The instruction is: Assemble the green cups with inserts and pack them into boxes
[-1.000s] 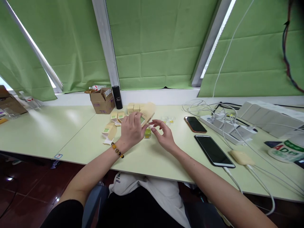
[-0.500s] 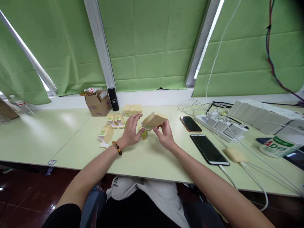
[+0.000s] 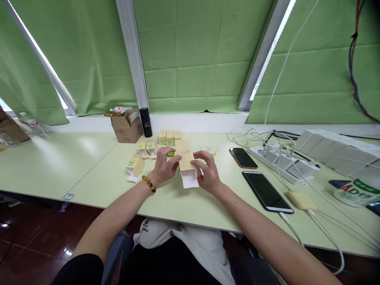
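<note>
Here both hands, left hand at nine o'clock and right hand at three, grip the tan carton; best squeeze lightly, keeping its white open flap uncrushed above the counter.
</note>
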The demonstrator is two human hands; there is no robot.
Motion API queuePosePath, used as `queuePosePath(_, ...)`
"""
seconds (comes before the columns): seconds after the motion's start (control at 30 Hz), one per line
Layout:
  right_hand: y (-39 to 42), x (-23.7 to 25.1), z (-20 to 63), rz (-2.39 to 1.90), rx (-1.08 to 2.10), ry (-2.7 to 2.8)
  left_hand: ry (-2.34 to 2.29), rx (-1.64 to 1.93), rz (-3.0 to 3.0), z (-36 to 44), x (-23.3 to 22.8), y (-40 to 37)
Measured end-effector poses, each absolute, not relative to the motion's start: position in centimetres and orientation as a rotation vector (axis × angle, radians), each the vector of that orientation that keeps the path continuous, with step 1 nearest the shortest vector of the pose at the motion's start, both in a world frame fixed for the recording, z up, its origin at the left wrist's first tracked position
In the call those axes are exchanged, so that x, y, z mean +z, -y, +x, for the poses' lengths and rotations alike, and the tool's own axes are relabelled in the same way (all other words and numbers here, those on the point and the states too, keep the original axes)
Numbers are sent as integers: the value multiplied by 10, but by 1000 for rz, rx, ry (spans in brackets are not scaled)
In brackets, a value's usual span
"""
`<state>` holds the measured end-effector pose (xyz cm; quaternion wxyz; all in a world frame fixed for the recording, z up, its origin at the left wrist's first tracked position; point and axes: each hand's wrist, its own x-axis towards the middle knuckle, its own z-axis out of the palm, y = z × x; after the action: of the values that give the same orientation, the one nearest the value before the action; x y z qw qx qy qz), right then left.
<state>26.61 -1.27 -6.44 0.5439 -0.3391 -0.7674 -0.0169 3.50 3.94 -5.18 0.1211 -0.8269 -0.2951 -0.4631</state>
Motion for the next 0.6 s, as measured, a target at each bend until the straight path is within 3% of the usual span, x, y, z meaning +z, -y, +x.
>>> queuePosePath(0.3, 12, -65, 263, -604, -377, 1826, 409, -1550, -2251, 36, -48, -38)
queuePosePath(0.4, 16, -55, 262, -540, -357, 1807, 269, -1658, -2393, 40, -41, -31)
queuePosePath(0.6, 22, -47, 259, -578, -214, 1776, 535, -2108, -2718, 49, -52, -25)
